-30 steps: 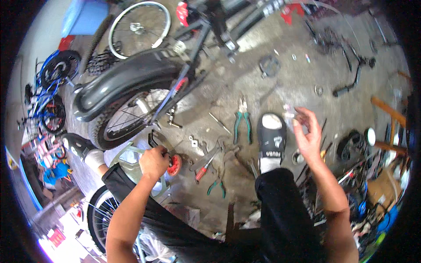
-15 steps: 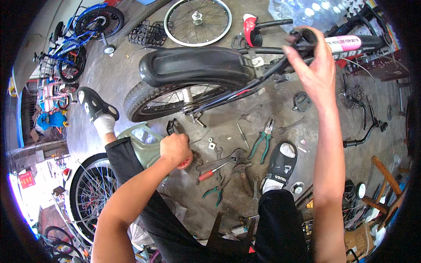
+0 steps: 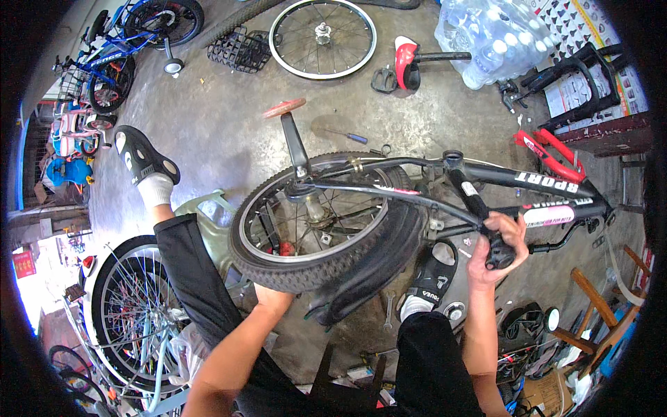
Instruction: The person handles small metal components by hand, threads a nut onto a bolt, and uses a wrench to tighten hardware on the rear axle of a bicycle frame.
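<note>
A black children's bike frame [image 3: 531,172] lies across the middle, its rear wheel [image 3: 243,236] toward the left and the black mudguard [image 3: 375,278] on the near side. My right hand [image 3: 504,254] is wrapped round the black end of a frame tube. My left hand [image 3: 274,297] reaches beneath the near edge of the tyre; its fingers are hidden, so I cannot tell what they hold. A training wheel [image 3: 285,108] on a black arm sticks up from the wheel's axle. Red and black parts [image 3: 285,248] show through the spokes near my left hand.
A green plastic stool [image 3: 208,208] stands by my left leg. A spanner [image 3: 390,309] and a screwdriver [image 3: 356,137] lie on the floor. Beyond are a loose wheel [image 3: 323,35], a red-and-black saddle [image 3: 406,62] and wrapped bottles [image 3: 490,42]. A bicycle wheel [image 3: 135,313] stands at left.
The bike has been turned over and drawn toward me, so the mudguard now faces me and the training wheel shows. My right hand came down with the frame; my left hand slid under the tyre.
</note>
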`<state>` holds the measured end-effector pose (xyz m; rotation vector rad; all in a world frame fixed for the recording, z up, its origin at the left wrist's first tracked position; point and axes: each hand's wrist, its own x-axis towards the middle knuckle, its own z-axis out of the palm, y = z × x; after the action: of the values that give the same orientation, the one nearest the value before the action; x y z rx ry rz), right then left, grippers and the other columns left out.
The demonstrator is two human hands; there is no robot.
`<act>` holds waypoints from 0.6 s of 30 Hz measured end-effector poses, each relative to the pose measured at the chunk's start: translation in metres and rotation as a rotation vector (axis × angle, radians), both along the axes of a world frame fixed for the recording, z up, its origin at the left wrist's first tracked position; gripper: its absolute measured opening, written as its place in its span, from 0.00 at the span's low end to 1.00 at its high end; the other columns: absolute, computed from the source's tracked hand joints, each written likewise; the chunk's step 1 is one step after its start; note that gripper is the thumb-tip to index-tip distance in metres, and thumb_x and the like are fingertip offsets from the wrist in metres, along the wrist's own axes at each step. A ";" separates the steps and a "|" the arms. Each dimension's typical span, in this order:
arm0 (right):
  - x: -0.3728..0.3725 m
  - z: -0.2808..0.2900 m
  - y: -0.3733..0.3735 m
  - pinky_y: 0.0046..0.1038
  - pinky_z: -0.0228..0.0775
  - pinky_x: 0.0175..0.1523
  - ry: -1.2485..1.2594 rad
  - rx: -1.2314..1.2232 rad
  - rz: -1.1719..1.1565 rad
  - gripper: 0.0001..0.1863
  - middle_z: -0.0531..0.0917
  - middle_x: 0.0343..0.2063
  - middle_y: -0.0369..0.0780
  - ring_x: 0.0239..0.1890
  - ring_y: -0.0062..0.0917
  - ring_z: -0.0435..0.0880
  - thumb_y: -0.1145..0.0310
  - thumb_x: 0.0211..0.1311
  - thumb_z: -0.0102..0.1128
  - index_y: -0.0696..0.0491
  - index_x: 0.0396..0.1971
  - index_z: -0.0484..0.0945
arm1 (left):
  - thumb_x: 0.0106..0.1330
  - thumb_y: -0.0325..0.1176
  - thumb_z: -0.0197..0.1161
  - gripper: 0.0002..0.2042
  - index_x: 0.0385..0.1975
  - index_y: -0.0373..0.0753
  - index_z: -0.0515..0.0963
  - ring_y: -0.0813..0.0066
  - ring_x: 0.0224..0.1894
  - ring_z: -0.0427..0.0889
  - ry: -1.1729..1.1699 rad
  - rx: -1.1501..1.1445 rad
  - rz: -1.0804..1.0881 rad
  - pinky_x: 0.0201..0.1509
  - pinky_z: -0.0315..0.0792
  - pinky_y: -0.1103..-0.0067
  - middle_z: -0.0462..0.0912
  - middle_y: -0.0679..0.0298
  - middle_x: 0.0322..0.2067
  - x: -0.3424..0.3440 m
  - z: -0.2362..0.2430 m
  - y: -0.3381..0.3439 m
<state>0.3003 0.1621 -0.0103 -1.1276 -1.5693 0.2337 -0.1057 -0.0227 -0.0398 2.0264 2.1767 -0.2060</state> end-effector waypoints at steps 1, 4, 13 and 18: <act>0.003 -0.005 -0.006 0.51 0.52 0.74 0.021 0.000 -0.008 0.26 0.85 0.35 0.41 0.44 0.39 0.88 0.60 0.66 0.72 0.47 0.47 0.59 | 0.66 0.47 0.64 0.22 0.57 0.44 0.81 0.53 0.63 0.77 -0.009 -0.020 0.062 0.70 0.66 0.57 0.83 0.58 0.56 0.004 -0.011 -0.006; 0.005 -0.009 -0.014 0.50 0.51 0.75 0.012 -0.016 -0.008 0.30 0.86 0.36 0.42 0.45 0.38 0.87 0.52 0.64 0.74 0.46 0.47 0.59 | 0.68 0.41 0.64 0.21 0.60 0.44 0.80 0.54 0.64 0.76 -0.327 0.104 0.335 0.72 0.65 0.62 0.82 0.60 0.59 0.009 -0.018 -0.020; 0.009 -0.009 -0.015 0.54 0.49 0.75 -0.036 -0.011 0.038 0.26 0.83 0.40 0.43 0.49 0.40 0.84 0.53 0.71 0.66 0.49 0.52 0.60 | 0.66 0.44 0.66 0.27 0.66 0.46 0.75 0.48 0.67 0.73 -0.187 -0.013 0.311 0.71 0.66 0.63 0.77 0.53 0.64 0.013 -0.013 -0.020; 0.004 -0.008 -0.014 0.52 0.51 0.74 -0.008 -0.023 0.006 0.28 0.85 0.37 0.43 0.45 0.40 0.87 0.52 0.68 0.70 0.48 0.49 0.59 | 0.62 0.39 0.65 0.28 0.66 0.51 0.76 0.56 0.66 0.75 -0.169 -0.145 0.225 0.69 0.68 0.62 0.81 0.60 0.62 -0.007 -0.003 -0.023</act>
<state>0.3047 0.1481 -0.0183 -1.1430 -1.5806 0.2527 -0.1123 -0.0454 -0.0429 1.6450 2.1924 -0.1530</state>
